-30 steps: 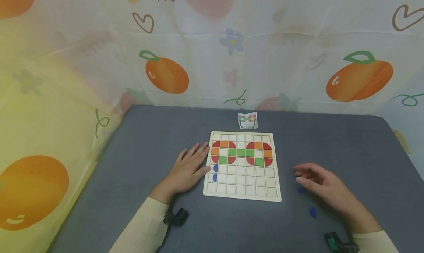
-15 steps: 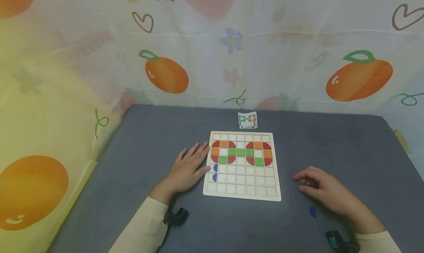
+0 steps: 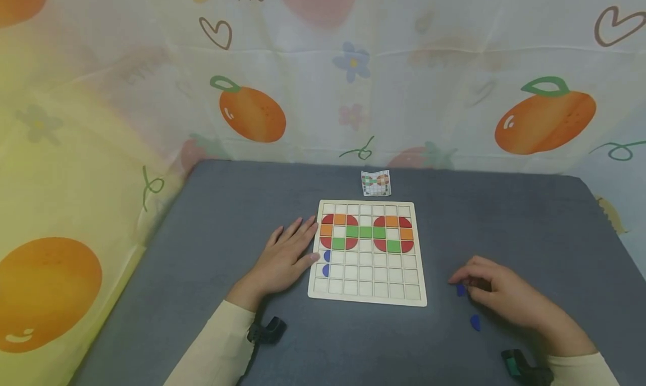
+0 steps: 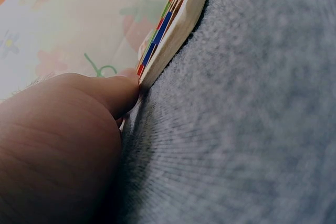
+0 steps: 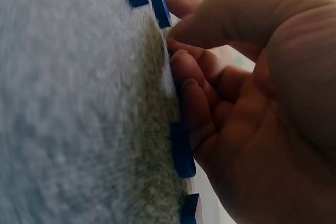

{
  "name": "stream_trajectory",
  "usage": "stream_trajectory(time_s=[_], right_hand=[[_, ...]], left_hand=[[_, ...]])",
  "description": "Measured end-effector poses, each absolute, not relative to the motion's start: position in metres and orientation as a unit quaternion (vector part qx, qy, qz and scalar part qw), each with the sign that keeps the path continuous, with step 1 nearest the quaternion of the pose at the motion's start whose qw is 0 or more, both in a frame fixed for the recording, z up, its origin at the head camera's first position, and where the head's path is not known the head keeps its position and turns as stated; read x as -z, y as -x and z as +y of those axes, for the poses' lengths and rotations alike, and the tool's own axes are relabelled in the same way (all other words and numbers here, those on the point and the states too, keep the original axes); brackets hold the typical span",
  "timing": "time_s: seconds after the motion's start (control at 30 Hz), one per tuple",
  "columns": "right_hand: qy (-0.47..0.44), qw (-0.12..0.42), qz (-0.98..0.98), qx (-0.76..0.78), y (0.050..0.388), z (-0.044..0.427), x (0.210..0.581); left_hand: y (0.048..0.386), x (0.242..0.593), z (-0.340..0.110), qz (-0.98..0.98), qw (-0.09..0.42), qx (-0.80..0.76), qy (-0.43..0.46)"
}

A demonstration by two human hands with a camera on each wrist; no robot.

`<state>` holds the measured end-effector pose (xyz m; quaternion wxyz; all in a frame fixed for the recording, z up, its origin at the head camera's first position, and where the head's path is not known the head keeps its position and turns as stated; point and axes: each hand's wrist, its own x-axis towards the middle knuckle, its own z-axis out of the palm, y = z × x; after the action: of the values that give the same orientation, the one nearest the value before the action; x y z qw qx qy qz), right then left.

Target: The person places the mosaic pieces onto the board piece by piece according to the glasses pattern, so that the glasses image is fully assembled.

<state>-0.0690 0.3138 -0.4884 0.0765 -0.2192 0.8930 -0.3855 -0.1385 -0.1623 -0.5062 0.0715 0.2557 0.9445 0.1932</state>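
Observation:
A square cream grid board [image 3: 367,293] lies on the table, with red, orange and green pieces set in its upper rows. Two blue half-round pieces [image 3: 326,256] sit in its left column. My left hand [image 3: 282,261] rests palm down beside the board, fingers spread, with its thumb [image 4: 126,90] at the board's left edge. Right of the board, my right hand [image 3: 499,285] has thumb and forefinger at either side of a small blue piece [image 3: 461,289], pinching it close to the tabletop. The other fingers [image 5: 197,108] curl inward. Nearer to me lies another blue half-round piece [image 3: 475,322].
A small printed card [image 3: 375,183] with a coloured grid pattern lies behind the board. More blue pieces [image 5: 182,150] show beside and below the right hand in its wrist view. A printed cloth [image 3: 404,66] hangs behind the grey table [image 3: 227,195].
My right hand has come down onto the small blue piece, and thumb and forefinger have closed around it. The left hand and the board stay in place.

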Motion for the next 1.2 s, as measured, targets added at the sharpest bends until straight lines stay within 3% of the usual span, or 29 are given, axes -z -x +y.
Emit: stream_trajectory(time_s=[0.23,0.6,0.9,1.2], right_hand=[[0.236,0.032,0.895,0.376,0.068,0.311,0.494],[0.205,0.028,0.909,0.362,0.066,0.299,0.494],[0.209,-0.032,0.917,0.339,0.067,0.289,0.497],[0.181,-0.025,0.928,0.326,0.066,0.28,0.492]], left_hand=[[0.139,0.508,-0.163,0.944,0.066,-0.196,-0.257],[0.14,0.516,-0.165,0.939,0.048,-0.214,-0.265],[0.139,0.511,-0.164,0.943,0.061,-0.201,-0.258],[0.139,0.512,-0.165,0.94,0.051,-0.211,-0.264]])
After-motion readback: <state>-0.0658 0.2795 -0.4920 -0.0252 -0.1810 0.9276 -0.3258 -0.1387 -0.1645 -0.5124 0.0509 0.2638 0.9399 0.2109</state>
